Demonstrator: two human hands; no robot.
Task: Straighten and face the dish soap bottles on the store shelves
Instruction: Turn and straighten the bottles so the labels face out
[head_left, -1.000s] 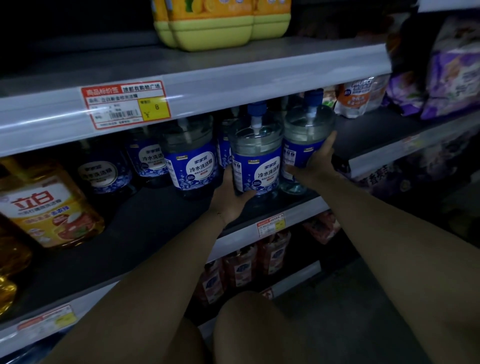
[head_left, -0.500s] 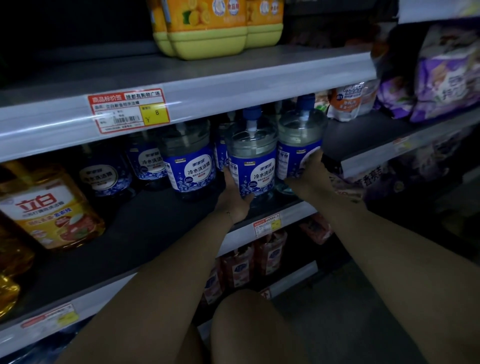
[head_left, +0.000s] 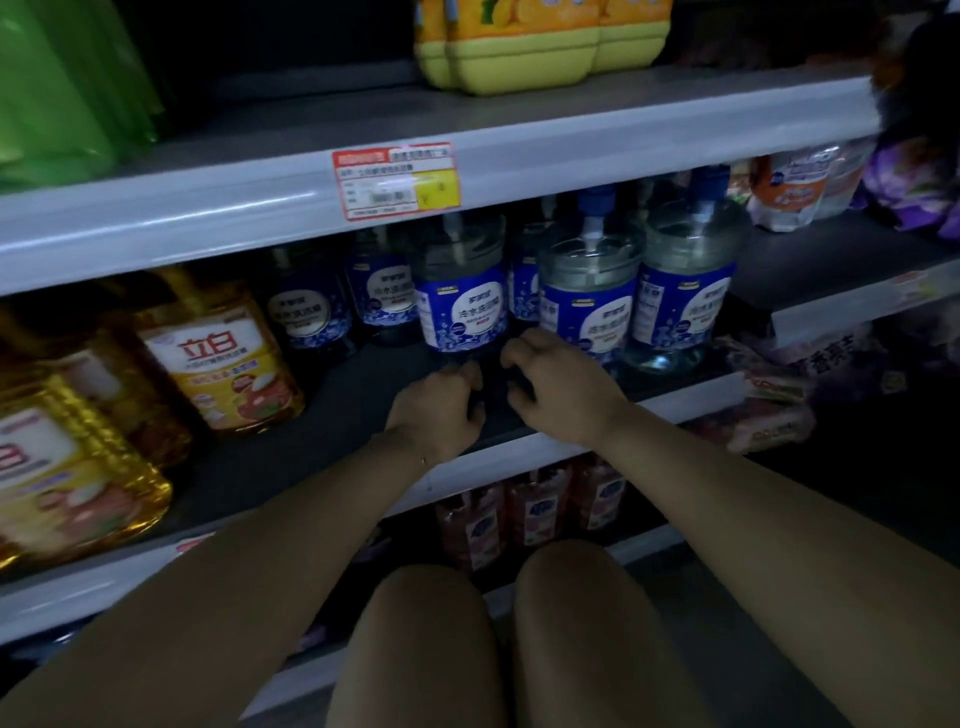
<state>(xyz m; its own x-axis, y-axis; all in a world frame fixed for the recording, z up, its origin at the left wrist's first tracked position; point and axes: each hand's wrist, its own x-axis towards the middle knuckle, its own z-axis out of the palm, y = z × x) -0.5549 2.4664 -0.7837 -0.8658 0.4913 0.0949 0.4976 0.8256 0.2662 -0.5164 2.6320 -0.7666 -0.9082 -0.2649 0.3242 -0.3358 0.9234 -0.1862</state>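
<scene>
Several clear pump bottles of dish soap with blue labels stand on the dark middle shelf (head_left: 322, 467). Three are in front: one left (head_left: 462, 306), one in the middle (head_left: 589, 312), one right (head_left: 685, 296), all with labels facing out. Darker ones (head_left: 306, 312) stand further back to the left. My left hand (head_left: 441, 405) and my right hand (head_left: 561, 384) hover side by side just above the shelf, below the left front bottle. Their fingers are loosely curled and hold nothing. My right fingertips are close to that bottle's base; contact is unclear.
Large golden detergent jugs (head_left: 218, 358) fill the left of the shelf. Yellow bottles (head_left: 519, 47) stand on the shelf above, behind a rail with a red price tag (head_left: 397, 182). Refill pouches (head_left: 789, 187) lie to the right. Pink bottles (head_left: 530, 514) stand below, above my knees.
Both hands have let go of the middle and right front bottles and moved down and left, toward the left front bottle. The view has swung left.
</scene>
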